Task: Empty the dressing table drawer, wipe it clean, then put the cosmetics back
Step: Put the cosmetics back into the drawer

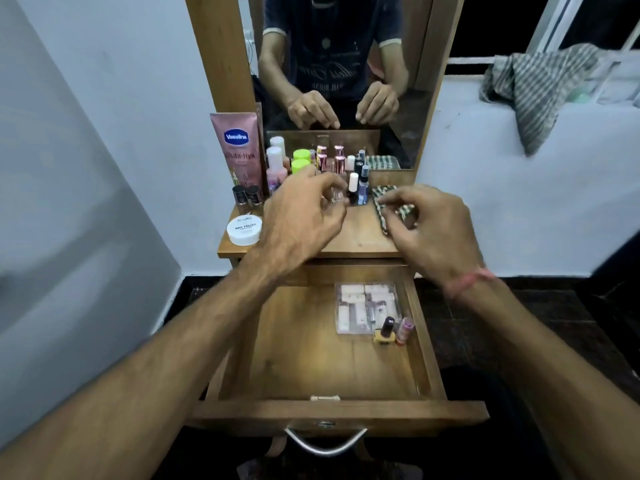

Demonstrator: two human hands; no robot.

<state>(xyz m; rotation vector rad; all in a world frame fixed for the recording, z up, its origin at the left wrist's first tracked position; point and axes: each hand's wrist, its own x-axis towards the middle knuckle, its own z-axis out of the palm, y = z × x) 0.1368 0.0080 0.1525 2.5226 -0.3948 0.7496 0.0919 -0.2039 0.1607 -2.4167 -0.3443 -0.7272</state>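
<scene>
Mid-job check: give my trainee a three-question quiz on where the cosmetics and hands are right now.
1. True or false: the drawer is completely empty.
2. Which hand touches the checked cloth?
3. Multiple choice: the white jar sits A) in the drawer, B) on the tabletop, C) on the floor.

Key: 1. False: a clear case and two small bottles lie in its right part. 2. The right hand; the left hand reaches to a small clear bottle. 3. B.
</scene>
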